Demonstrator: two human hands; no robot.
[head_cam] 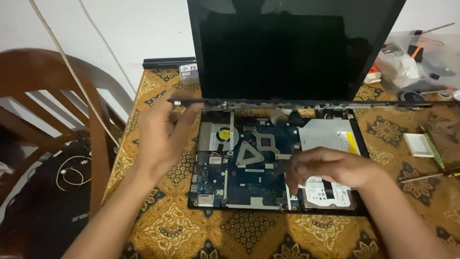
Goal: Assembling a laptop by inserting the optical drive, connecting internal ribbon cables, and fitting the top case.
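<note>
Left hand [165, 132]: hovering at the opened laptop's [268, 168] left rear corner, fingertips pinching a thin dark strip [184, 101] beside the hinge.
Laptop: lying between both hands on the patterned cloth [167, 225], blue board exposed, screen [287, 48] standing upright.
Right hand [330, 168]: resting over the base's right part, fingers curling loosely; whether they are grasping anything I cannot tell.

Left hand [163, 132]: raised on an extended bare forearm, palm turned inward, fingers curled, thumb and fingertips pinched together at its top. Right hand [330, 168]: lower, well apart from the left, palm down, fingers bent loosely downward.
</note>
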